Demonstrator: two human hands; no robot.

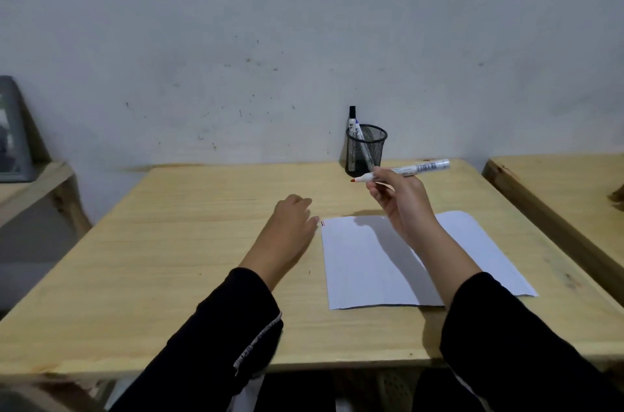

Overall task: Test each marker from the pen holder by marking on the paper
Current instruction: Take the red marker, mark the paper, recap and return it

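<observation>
While the left hand (290,222) rests palm-down on the bench (202,242), its fingers loosely spread and holding nothing, just beside the top-left corner of the paper (364,269), small strokes (323,223) already show at that corner. Behind it, the pen holder (366,149) keeps one black-capped marker (353,122). Further right, the right hand (398,198) pinches an uncapped red marker (405,171) above the sheet. Judging by this, the red test is in hand; next calls for lowering the tip onto bare paper.

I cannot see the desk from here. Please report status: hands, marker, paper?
Right hand holds uncapped red marker above paper. Left hand flat on table, beside paper. Black-capped marker in pen holder. Nothing in the way.
</observation>
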